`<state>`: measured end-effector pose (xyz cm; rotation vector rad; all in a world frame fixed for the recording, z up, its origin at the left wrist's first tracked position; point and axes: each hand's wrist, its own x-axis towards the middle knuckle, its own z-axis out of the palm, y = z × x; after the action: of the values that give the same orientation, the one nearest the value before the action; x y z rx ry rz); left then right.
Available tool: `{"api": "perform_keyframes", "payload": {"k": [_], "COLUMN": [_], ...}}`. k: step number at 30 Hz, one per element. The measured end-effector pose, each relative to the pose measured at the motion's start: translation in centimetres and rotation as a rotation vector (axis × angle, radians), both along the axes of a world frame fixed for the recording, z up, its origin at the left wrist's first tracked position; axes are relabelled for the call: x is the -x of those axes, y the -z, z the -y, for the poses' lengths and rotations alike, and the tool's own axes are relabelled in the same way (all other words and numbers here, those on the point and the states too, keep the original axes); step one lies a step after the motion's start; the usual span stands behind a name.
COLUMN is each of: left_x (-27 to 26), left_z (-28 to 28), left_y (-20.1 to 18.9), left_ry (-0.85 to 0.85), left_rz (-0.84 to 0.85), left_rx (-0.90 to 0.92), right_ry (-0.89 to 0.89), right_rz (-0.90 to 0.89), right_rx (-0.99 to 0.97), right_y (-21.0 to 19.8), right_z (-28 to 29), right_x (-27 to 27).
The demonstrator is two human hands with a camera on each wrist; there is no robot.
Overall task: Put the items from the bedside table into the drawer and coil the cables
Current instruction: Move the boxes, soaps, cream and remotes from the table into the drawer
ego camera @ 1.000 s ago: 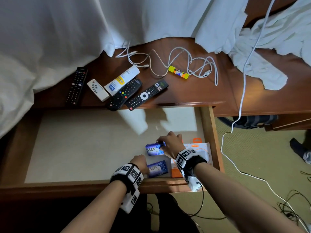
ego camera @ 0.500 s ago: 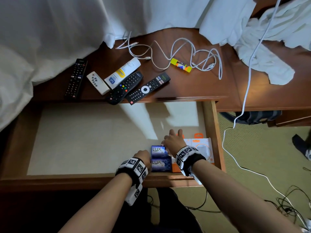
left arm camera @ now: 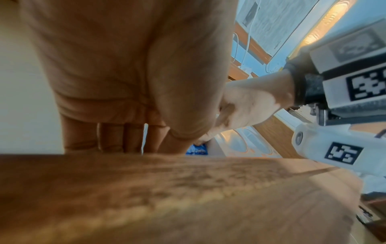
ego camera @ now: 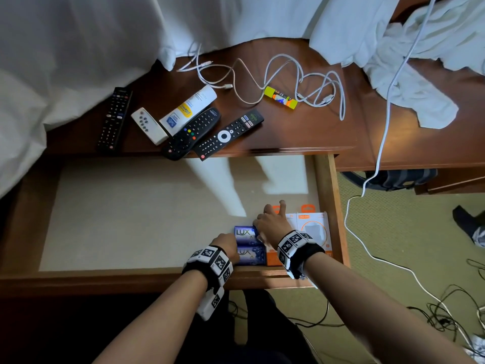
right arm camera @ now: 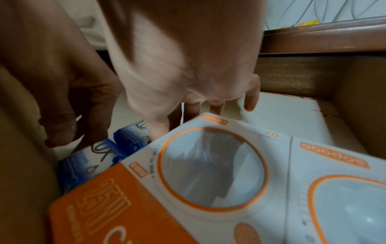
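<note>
Two blue LUX soap boxes [ego camera: 246,234] [right arm camera: 129,138] lie side by side in the front right part of the open drawer [ego camera: 131,277], against two orange-and-white boxes [ego camera: 313,232] [right arm camera: 208,165]. My left hand [ego camera: 227,245] rests with relaxed fingers [left arm camera: 117,137] at the left side of the nearer soap box [ego camera: 250,256] [right arm camera: 87,163]. My right hand [ego camera: 270,219] lies over the farther soap box and the orange box, fingers straight, thumb touching the soap. On the bedside table lie several remotes [ego camera: 228,134], a cream tube [ego camera: 189,109], a glue stick [ego camera: 280,97] and loose white cables [ego camera: 275,77].
White bedding [ego camera: 65,48] hangs over the table's left and back. A crumpled white cloth [ego camera: 409,82] lies at the right, and a long white cable [ego camera: 380,127] drops from it to the carpet. Dark cables lie on the floor at the right. The drawer's left part shows bare liner.
My right hand brought the farther soap box down and toward me, set it against the nearer one, and its fingers straightened. My left hand stayed by the nearer box.
</note>
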<state>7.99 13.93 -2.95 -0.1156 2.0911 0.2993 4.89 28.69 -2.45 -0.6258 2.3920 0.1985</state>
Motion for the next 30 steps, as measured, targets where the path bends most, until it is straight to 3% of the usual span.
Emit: {"api": "perform_keyframes", "payload": {"k": [8,13,17,24,30], "left_x": [0.5,3.2,7.7,15.2,18.0], "left_z": [0.8,2.5,4.5,8.0,10.3], "left_y": [-1.1,-3.6,-7.4,-13.9,-15.0], "left_ry": [-0.013,-0.082,-0.209,-0.416,-0.537], "left_rz": [0.045,0.038,-0.145,-0.688,-0.860], "left_rx": [-0.055,-0.095,-0.156,-0.174,-0.085], "right_ry": [0.048,0.185,0.289,0.317,0.332], "right_rz": [0.015,0.032,-0.075,-0.353,-0.426], "right_rx": [0.035,0.148,0.326,0.539,0.558], "right_y": [-0.7,-2.5,-5.7,-10.6,-11.4], "right_z": [-0.1,-0.6,-0.2,3.0,5.6], "right_x": [-0.2,0.8,3.8,10.8,14.6]}}
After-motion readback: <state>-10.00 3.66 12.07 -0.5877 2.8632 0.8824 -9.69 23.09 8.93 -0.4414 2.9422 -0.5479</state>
